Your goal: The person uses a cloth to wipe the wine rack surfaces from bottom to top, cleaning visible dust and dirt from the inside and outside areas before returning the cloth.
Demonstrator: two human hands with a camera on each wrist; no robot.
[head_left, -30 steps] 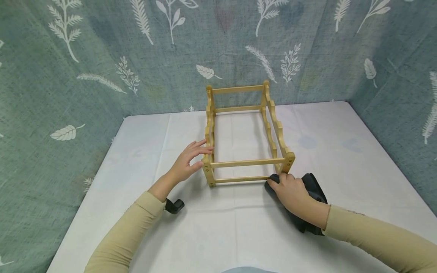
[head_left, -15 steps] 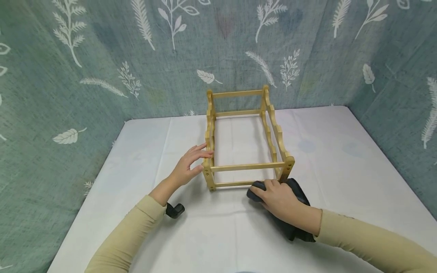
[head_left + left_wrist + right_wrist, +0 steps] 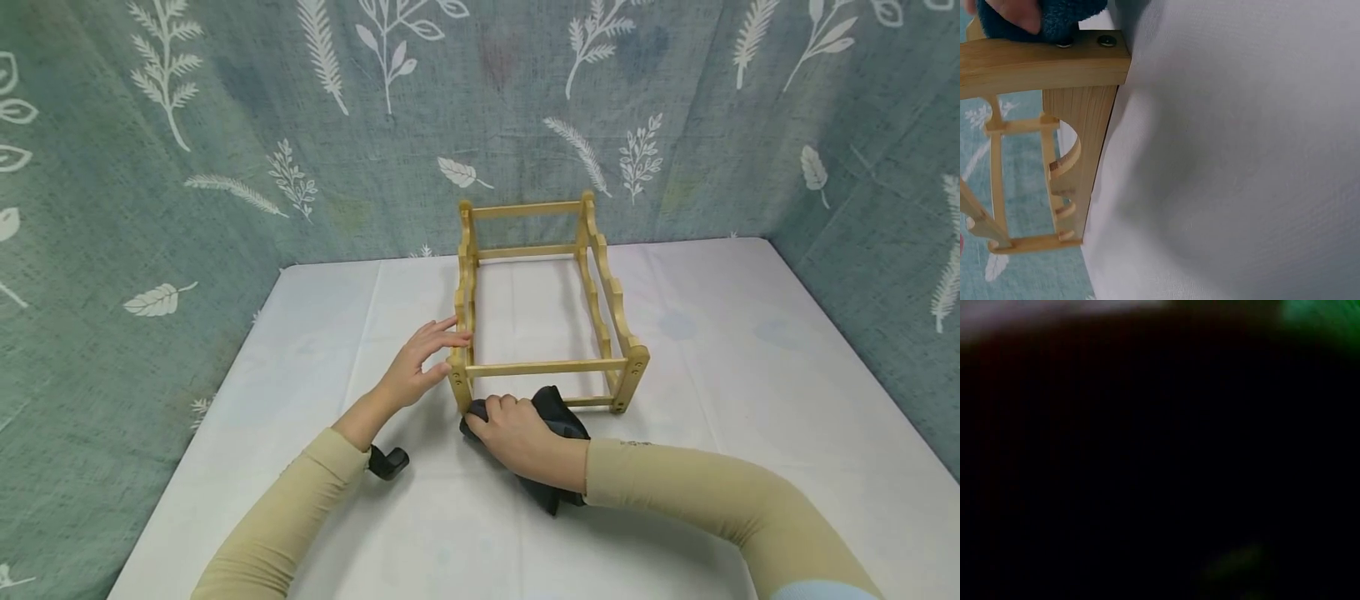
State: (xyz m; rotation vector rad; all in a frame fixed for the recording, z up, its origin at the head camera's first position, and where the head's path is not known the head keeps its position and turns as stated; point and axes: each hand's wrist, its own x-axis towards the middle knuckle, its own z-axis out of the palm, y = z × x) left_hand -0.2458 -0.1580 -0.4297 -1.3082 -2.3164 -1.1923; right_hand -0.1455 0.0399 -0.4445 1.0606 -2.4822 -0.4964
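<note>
A light wooden rack [image 3: 546,367] with wavy side rails stands on the white-covered table in the head view. My left hand [image 3: 408,371] rests at its front left corner, fingers extended over the left rail, thumb spread toward the front post. With curled fingers my right hand [image 3: 517,435] grips a dark blue cloth [image 3: 558,414] against the front lower bar, near the left post. The left wrist view shows the cloth's fluffy pile [image 3: 1075,17] at the rack's screwed corner post. The right wrist view is almost wholly black.
A white cloth [image 3: 442,533] covers the table. Green fabric [image 3: 375,183] with white leaf prints hangs behind and at both sides. Under my left wrist sits a small black device [image 3: 388,462].
My right hand has slid the cloth leftward along the front lower bar, from the right post to near the left one. The left hand stays at the rack's corner.
</note>
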